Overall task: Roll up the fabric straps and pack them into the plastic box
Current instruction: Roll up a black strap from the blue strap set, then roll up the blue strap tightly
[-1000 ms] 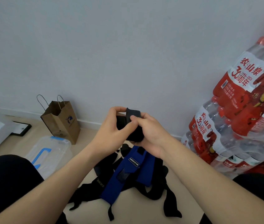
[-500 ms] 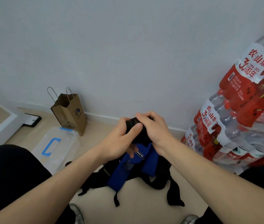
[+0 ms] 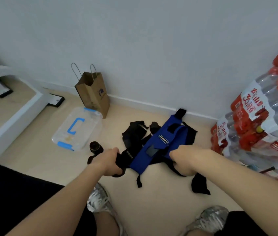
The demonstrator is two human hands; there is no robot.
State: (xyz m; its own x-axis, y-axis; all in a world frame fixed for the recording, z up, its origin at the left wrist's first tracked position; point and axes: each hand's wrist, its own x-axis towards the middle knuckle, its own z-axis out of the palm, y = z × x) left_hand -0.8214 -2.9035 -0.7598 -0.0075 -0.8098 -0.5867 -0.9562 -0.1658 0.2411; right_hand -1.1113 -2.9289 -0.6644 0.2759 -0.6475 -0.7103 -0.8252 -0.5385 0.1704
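Left hand: my left hand (image 3: 108,163) is closed around a black fabric strap (image 3: 126,155) at the near left edge of the pile on the floor.
Right hand: my right hand (image 3: 185,159) is curled down onto the near right side of the pile, over black webbing beside the wide blue fabric strap (image 3: 158,145); I cannot tell exactly which piece it grips.
Straps: the loose black straps (image 3: 135,133) lie tangled under and around the blue one, between my shoes and the wall.
Finished roll: one tight black rolled strap (image 3: 95,147) stands on the floor just beside the box, not in it.
Box: the clear plastic box with blue handle and clips (image 3: 77,128) sits to the left of the pile, near the brown paper bag (image 3: 92,94); its lid looks to be on, and I see no straps inside.
Step in hand: I judge I am picking the next strap out of the tangle.
Doing it well: pull one strap free along its length, not sideways, so the others do not drag with it. Lay it flat, find the end, and roll firmly with even edges so the coil stays narrow.
Watch for: hook-and-loop patches catching neighbouring straps.
Still to do: open the box and load the rolls.
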